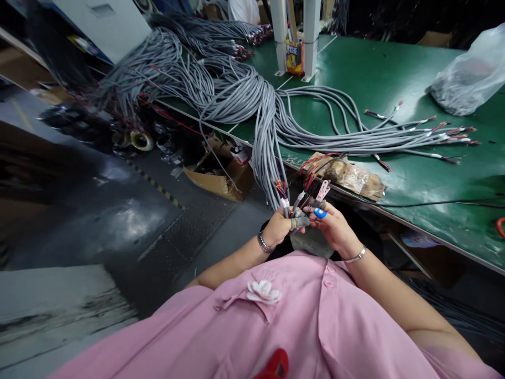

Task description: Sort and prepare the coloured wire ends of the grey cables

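My left hand (278, 229) is closed around grey cables (284, 206) near their stripped ends, where thin coloured wires fan out. Its thumb wears a grey covering. Close beside it, my right hand (335, 226) has its fingers pinched together at thin coloured wires (305, 199); a blue cover (320, 213) sits on one finger. Just above the right fingers is a pink clip (323, 190); what it is fixed to I cannot make out. The hands partly hide the exact grip on the wires. Both are in front of the table edge.
A thick bundle of grey cables (236, 100) drapes over the green table (366, 68) and its edge. A taped cardboard piece (353, 179) lies near the edge. White posts (310, 37), a clear plastic bag (469, 73) and a cardboard box (213, 184) below stand around.
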Available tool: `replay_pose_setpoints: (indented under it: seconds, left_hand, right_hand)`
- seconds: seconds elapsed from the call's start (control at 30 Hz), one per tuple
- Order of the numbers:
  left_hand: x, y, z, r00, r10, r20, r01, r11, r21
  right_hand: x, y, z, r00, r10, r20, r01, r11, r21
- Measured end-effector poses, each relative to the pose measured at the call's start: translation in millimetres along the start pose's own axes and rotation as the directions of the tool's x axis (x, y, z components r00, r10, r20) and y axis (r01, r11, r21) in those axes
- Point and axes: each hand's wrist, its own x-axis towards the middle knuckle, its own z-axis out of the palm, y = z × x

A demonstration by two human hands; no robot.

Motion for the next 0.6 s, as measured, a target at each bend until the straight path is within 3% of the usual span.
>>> replay_pose_setpoints:
  seconds: [0.23,0.6]
  left_hand:
    - [0.9,-6.6,-4.1,1.000,0.002,0.026,-0.003,0.999,0.051]
    - [-3.0,-2.5,1.3,0.999,0.034,0.001,-0.034,0.996,0.080]
  right_hand:
    - [4.5,-1.2,0.2,0.994,0.010,0.112,-0.018,0.998,0.066]
    - [3.6,3.2,-1.0,0.996,-0.005,-0.088,0.005,1.000,0.007]
